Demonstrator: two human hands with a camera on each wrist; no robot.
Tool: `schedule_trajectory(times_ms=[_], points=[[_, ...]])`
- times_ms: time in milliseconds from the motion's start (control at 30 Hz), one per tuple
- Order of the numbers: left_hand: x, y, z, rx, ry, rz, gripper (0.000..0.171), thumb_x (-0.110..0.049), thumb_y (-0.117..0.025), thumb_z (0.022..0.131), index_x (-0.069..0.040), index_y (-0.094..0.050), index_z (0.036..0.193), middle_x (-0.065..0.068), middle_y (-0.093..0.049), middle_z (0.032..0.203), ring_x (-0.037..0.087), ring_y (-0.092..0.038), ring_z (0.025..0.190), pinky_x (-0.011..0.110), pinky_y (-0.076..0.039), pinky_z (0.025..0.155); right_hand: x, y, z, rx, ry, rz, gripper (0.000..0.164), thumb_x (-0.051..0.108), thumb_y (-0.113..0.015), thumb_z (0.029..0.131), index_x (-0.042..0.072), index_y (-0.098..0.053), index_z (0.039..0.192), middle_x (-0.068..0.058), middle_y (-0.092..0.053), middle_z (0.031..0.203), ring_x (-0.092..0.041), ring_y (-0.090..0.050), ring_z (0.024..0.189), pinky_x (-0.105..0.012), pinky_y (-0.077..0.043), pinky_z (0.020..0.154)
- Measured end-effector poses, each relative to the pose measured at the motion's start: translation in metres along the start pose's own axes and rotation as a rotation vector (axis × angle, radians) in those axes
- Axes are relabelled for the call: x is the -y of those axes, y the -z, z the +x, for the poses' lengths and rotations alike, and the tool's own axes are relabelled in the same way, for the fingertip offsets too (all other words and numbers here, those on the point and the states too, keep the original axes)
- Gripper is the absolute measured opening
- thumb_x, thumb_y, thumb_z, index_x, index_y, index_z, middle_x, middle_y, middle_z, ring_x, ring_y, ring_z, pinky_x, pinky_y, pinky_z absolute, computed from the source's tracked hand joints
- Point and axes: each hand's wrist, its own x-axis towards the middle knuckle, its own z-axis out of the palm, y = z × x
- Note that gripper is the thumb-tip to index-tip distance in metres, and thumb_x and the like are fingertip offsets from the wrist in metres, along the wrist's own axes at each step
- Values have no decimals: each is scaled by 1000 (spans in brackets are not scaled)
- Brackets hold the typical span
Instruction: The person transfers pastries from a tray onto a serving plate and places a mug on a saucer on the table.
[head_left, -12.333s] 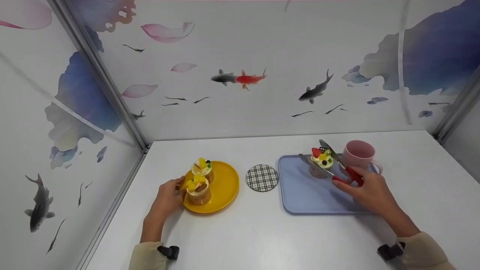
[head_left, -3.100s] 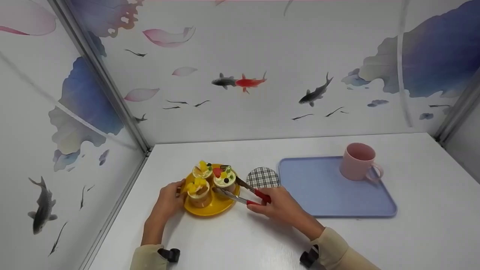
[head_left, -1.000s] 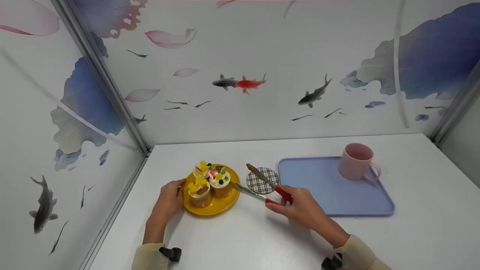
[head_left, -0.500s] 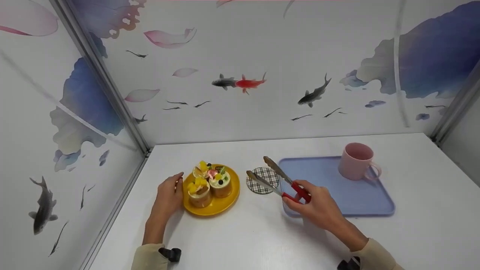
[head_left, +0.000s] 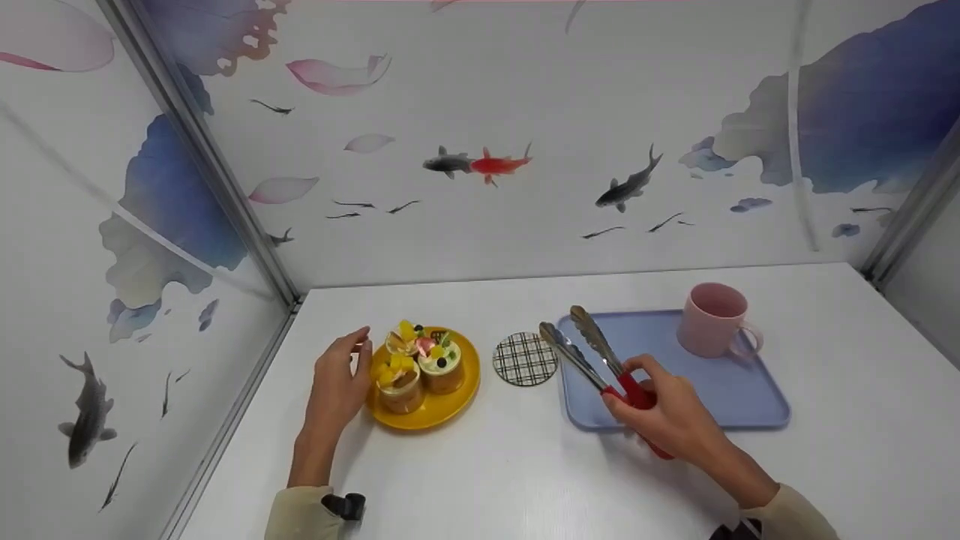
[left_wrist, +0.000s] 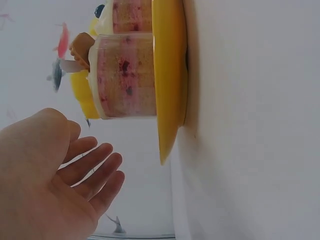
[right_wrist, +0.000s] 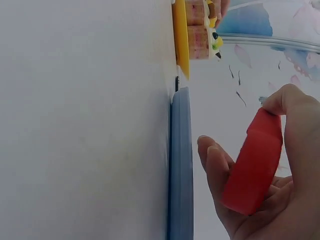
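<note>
Beside the yellow plate's left edge is my left hand, its fingers loosely extended and holding nothing. The left wrist view shows that hand apart from the plate. Three small layered dessert cups stand upright on the plate: two with yellow fruit on top and one with strawberry and green fruit. My right hand grips red-handled metal tongs above the blue tray's left part. The tongs' arms are spread with nothing between their tips. In the right wrist view a red handle fills the grip.
A pink mug stands at the back right of the blue tray, handle to the right. Between plate and tray lies a round checked coaster. Painted white walls enclose the white table behind and at the left.
The strawberry-topped dessert cup moved from the tray to the plate and was released. The tongs then drew back rightward to the tray. My left hand let go of the plate's edge.
</note>
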Motion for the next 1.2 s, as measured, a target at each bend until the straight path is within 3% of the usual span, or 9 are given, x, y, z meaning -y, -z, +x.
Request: schedule_trajectory(times_ms=[267,500,600,767,967,1200], points=[[-22,2,-3,-13,-62,-33,43,-25,-59,113,-8,-61,152,14,-68,146,32,-65,133,51,-56,115,-7,16,-7,-46,-35,-90,52,43,-82,96,15,-57,132,-12,-81,104,-22,-72,82,-41,-68,76],[-29,-3,-4,3,-69,-24,42,-26,-60,112,-10,-62,152,13,-68,147,32,-64,137,53,-55,118,-14,29,-15,-65,-66,-158,61,54,-82,94,14,-56,133,-14,-79,117,-25,-72,93,-43,-68,78],[-31,-4,-4,4,-70,-12,43,-24,-62,112,-11,-62,152,12,-69,146,32,-63,139,53,-53,119,-17,34,-19,-66,-74,-195,66,59,-81,92,12,-58,133,-14,-76,121,-25,-69,98,-39,-67,76],[-40,-6,-6,-6,-93,5,42,-23,-65,110,-12,-64,150,10,-69,146,31,-63,141,52,-53,120,-24,46,-24,-51,-107,-273,72,63,-81,90,8,-60,131,-9,-71,111,-22,-65,93,-29,-63,72],[-57,-12,-12,-2,-138,8,39,-27,-69,108,-16,-69,145,6,-69,145,29,-63,141,50,-52,121,-32,60,-34,7,-215,-327,77,68,-82,87,4,-61,125,-7,-71,99,-21,-64,86,-33,-65,67],[-71,-22,-16,44,-195,-10,38,-25,-71,106,-15,-70,143,9,-69,144,29,-64,139,48,-53,120,-40,73,-41,49,-292,-391,84,74,-82,81,3,-59,120,-9,-69,100,-21,-63,84,-34,-65,65]])
